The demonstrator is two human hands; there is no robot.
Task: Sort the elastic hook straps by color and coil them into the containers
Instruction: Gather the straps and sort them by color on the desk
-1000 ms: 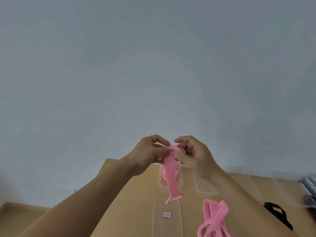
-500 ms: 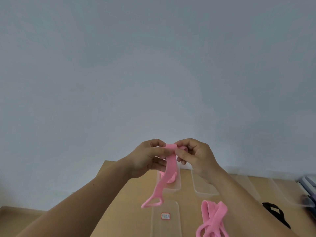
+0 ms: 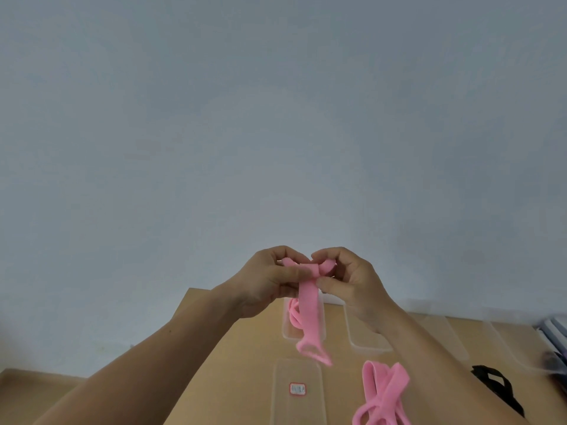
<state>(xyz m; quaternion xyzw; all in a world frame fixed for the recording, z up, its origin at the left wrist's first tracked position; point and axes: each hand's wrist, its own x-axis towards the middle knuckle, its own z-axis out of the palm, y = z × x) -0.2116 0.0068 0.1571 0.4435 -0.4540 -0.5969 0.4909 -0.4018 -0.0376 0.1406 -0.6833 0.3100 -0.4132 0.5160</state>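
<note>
Both hands are raised over the bench (image 3: 233, 363). The left hand (image 3: 267, 280) and the right hand (image 3: 356, 280) each pinch the rolled top of one pink strap (image 3: 308, 302). Its tail hangs down and ends in a loop. The tail crosses in front of a clear container (image 3: 287, 334), which holds more pink straps (image 3: 293, 314); their number cannot be told. Just right of it stands a second clear container (image 3: 368, 348). Two fainter clear ones (image 3: 445, 332) lie beyond the right forearm (image 3: 429, 357), which hides part of that row. Nearer, a flat clear lid (image 3: 285, 403) bears one red-edged label (image 3: 297, 388). Beside it lies a loose pink bundle (image 3: 386, 391), count unclear. One black strap (image 3: 494, 388) lies further right.
</note>
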